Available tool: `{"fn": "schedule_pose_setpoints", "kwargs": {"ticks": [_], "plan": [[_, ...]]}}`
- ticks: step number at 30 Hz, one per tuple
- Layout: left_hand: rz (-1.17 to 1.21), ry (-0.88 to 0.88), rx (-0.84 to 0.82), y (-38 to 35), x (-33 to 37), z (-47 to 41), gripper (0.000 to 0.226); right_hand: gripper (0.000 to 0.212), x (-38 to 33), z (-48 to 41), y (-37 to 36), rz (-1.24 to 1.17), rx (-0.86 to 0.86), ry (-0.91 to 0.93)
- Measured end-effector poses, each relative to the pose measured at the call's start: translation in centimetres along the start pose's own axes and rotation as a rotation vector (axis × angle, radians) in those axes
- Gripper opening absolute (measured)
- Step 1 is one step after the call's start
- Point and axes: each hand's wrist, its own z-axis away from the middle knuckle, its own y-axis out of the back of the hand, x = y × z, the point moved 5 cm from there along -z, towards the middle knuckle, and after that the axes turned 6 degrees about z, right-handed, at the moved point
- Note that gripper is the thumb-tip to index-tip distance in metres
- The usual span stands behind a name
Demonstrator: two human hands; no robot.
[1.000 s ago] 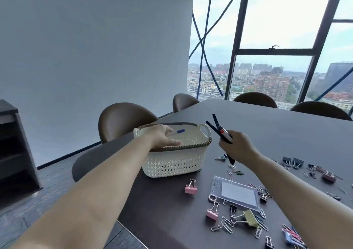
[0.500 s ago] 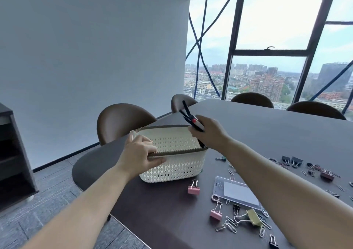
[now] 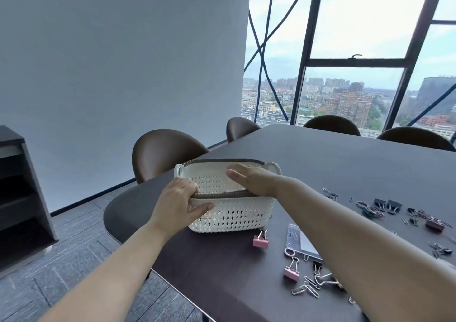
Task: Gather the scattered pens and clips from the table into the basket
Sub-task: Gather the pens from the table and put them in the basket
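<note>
Now my right hand point(image 3: 256, 178) hangs flat and empty over the basket point(image 3: 232, 213), pens dropped inside; my left hand point(image 3: 180, 200) pinches its near rim. Clips point(image 3: 291, 271) remain right.

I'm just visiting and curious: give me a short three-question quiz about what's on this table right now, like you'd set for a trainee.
1. True or false: the left hand grips the near rim of the white basket.
2. Where is the right hand? A) flat on the table, B) over the basket's opening with fingers spread, C) pinching a clip.
3. Fill in: the binder clip lying nearest the basket, just in front of it, is coloured ____.

Key: 1 true. 2 B; no pen shows in it. 3 pink.
</note>
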Motion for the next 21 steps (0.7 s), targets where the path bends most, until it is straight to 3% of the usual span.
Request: {"fn": "schedule_pose_setpoints", "kwargs": {"ticks": [2,7,9,11,13,15,18,21], "plan": [[-0.021,0.011,0.001,-0.1,0.0,-0.1,0.052,0.053,-0.2,0.6,-0.4,-0.038,-0.003,0.006],[-0.139,0.104,-0.1,-0.5,-0.1,-0.4,0.069,0.025,0.1,3.4,0.4,-0.024,0.36,0.03],[-0.188,0.154,-0.104,-0.9,0.6,-0.2,0.054,0.021,1.1,5.3,0.4,-0.092,0.483,0.04],[-0.217,-0.007,-0.035,-1.5,3.3,0.4,0.036,0.019,2.5,7.3,-0.1,-0.121,0.585,0.056],[-0.128,-0.227,-0.047,-3.2,6.7,1.3,0.034,0.021,4.1,9.3,-0.7,-0.079,0.661,0.044],[-0.012,-0.243,-0.248,-6.1,9.7,2.0,0.04,0.024,5.8,11.0,-1.3,-0.072,0.653,0.009],[0.094,0.13,-0.737,-11.0,10.8,3.8,0.065,0.026,8.4,13.3,-2.2,-0.103,0.545,-0.069],[0.076,0.219,-0.878,-13.3,12.2,4.2,0.078,0.025,11.0,16.1,-2.5,-0.073,0.489,-0.144]]}}
